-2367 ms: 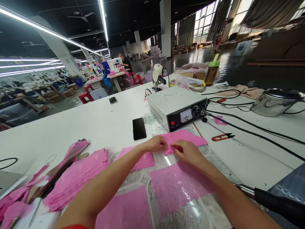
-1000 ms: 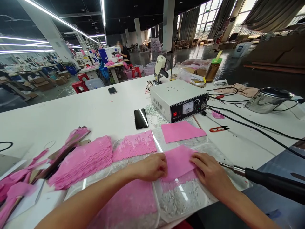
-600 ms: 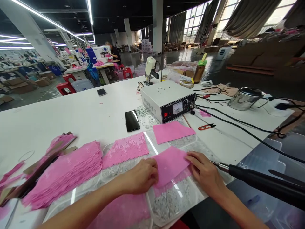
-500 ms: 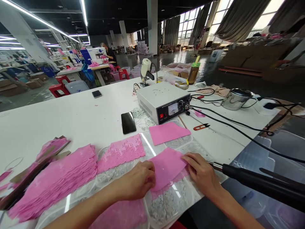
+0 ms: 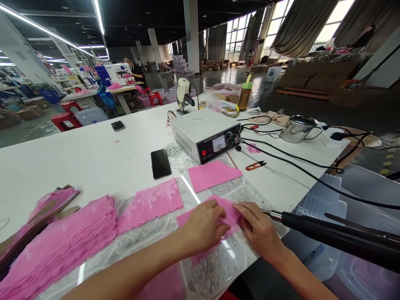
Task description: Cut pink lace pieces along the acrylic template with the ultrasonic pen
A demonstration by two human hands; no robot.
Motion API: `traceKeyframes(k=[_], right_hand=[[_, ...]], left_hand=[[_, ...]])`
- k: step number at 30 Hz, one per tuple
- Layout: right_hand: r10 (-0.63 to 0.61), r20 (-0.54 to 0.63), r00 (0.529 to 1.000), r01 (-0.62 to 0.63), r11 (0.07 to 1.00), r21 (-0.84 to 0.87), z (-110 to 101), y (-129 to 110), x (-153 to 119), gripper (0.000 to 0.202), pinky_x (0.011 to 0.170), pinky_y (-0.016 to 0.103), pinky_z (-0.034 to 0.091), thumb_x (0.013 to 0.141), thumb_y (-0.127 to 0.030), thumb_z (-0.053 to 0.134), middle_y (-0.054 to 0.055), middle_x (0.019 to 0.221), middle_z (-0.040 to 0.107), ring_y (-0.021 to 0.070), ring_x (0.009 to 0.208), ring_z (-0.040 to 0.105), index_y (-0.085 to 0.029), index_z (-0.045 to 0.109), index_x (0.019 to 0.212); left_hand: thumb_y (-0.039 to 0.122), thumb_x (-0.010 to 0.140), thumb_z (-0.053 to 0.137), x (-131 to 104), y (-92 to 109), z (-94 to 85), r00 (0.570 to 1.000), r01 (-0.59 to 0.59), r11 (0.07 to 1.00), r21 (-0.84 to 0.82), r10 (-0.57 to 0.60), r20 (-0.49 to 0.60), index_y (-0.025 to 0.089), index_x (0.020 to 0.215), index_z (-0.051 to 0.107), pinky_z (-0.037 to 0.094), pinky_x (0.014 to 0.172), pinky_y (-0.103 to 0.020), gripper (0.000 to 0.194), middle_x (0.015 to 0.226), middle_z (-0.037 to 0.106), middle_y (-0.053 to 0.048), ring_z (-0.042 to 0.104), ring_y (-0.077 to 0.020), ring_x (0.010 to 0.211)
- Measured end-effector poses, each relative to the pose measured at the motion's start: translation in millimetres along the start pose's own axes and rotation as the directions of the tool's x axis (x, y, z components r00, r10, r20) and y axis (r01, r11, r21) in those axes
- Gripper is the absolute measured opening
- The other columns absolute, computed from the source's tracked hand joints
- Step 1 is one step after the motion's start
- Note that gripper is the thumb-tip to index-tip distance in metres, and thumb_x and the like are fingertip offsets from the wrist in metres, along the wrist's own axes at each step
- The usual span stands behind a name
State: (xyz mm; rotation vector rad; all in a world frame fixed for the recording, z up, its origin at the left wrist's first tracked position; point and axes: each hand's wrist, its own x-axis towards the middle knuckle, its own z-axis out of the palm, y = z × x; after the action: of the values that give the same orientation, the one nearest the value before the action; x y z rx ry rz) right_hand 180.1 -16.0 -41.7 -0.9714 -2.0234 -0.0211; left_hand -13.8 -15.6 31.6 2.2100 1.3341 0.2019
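Observation:
A plain pink fabric piece (image 5: 227, 205) lies on the clear plastic sheet (image 5: 150, 246), with another pink layer partly under it. My left hand (image 5: 204, 225) is across its middle, fingers bent and closed on the cloth near the thumb. At the right edge, my right hand (image 5: 259, 227) pinches the fabric between thumb and fingers. Just behind the right hand comes the metal tip of a black-handled tool (image 5: 328, 231); whether the hand touches it is hidden. A lace-patterned pink piece (image 5: 153, 202) and a flat pink panel (image 5: 214, 175) lie beyond.
A thick stack of pink lace pieces (image 5: 71, 237) sits at left. Farther back stand a control box (image 5: 206, 129), a phone (image 5: 161, 163), thread snips (image 5: 255, 165) and a glass pot (image 5: 296, 130). A black cable (image 5: 312, 177) crosses the right side above plastic bins (image 5: 368, 191).
My left hand has slid right across the fabric, closer to my right hand, and the fabric's left part now shows behind it. The view has turned slightly right.

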Motion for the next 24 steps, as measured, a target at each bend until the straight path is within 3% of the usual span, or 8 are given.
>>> traceKeyframes(k=[6,12,18,24], right_hand=[[-0.018,-0.02,1.0,0.019,0.999,0.04,-2,1,1,0.04,0.08,0.035,0.06,0.09,-0.004,0.047,0.009,0.099,0.068,0.0204,0.092,0.067,-0.021,0.056,0.125],[-0.004,-0.028,1.0,0.006,0.997,0.072,-2,1,2,0.04,0.08,0.036,0.061,0.091,-0.006,0.048,0.008,0.099,0.069,0.0207,0.091,0.068,-0.023,0.057,0.127],[0.014,-0.043,0.999,-0.01,0.996,0.088,-3,0,4,0.042,0.081,0.035,0.062,0.091,-0.006,0.049,0.008,0.1,0.07,0.0208,0.092,0.069,-0.023,0.057,0.129],[-0.006,-0.073,0.997,0.013,0.996,0.087,-4,-1,3,0.046,0.085,0.035,0.062,0.092,-0.006,0.049,0.009,0.106,0.071,0.0211,0.098,0.07,-0.023,0.054,0.134]], left_hand=[[0.027,0.086,0.062,26,16,20.4,0.999,0.029,0.999,-0.04,-0.03,-0.042,0.017,0.092,0.061,0.048,0.079,-0.033,0.012,0.092,0.061,-0.006,0.058,-0.0226,0.089],[0.021,0.086,0.056,31,13,30.9,0.993,0.081,0.994,-0.074,-0.087,-0.084,0.016,0.085,0.061,0.046,0.071,-0.031,0.007,0.084,0.059,-0.005,0.057,-0.0207,0.079],[0.012,0.083,0.051,34,6,37.1,0.988,0.055,0.99,-0.132,-0.073,-0.136,0.017,0.074,0.057,0.045,0.069,-0.031,0.013,0.077,0.058,-0.003,0.056,-0.019,0.073],[0.01,0.083,0.054,31,3,30.7,0.976,-0.039,0.966,-0.256,-0.018,-0.217,0.019,0.097,0.059,0.048,0.084,-0.032,0.017,0.108,0.058,-0.006,0.058,-0.0189,0.095]])
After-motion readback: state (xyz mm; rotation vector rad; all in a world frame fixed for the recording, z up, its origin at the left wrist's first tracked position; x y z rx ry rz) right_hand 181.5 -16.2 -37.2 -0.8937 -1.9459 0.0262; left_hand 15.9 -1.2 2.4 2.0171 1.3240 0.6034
